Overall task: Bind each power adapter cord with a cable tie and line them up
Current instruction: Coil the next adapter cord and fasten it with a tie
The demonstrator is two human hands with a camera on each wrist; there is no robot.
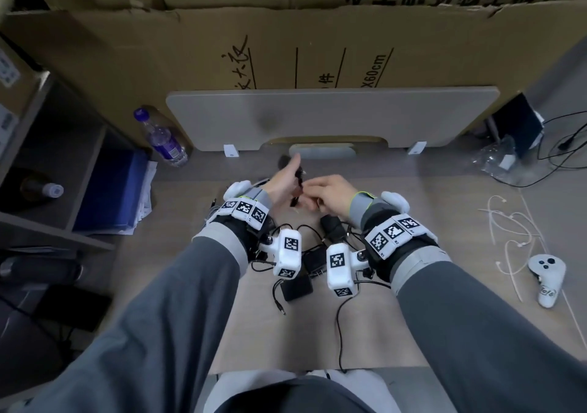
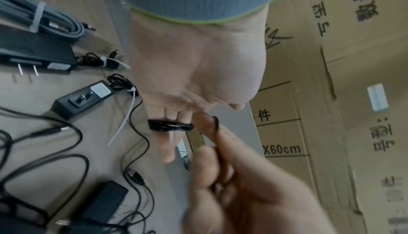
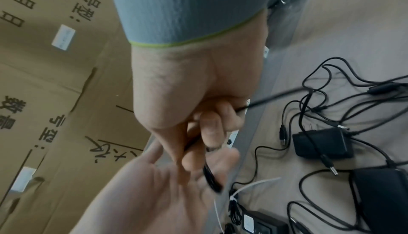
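Near the centre of the head view, both hands are working one thin black cord above the surface. The left hand is standing with its fingers straight, and in the left wrist view several turns of the cord are lying as a tight band across those fingers, near their base. The band's long axis is running left to right in that frame, square to the fingers, which are pointing toward the lower part of the frame.

The right hand is clenched around the free run of the same cord. In the right wrist view the strand is entering the fist from the right of the frame and leaving at the bottom toward the coil. It is sitting just beside the left fingertips, almost touching them, so it is the hand nearer to the loose length. My judgement is that the winding step is under way, and the next turn depends on carrying the strand around the fingers along the band's own line.

At left in the left wrist view, two adapters are lying with cords already cinched by white cable ties. Unbound adapters are lying tangled below the wrists in the head view, and spare ties lie at right.
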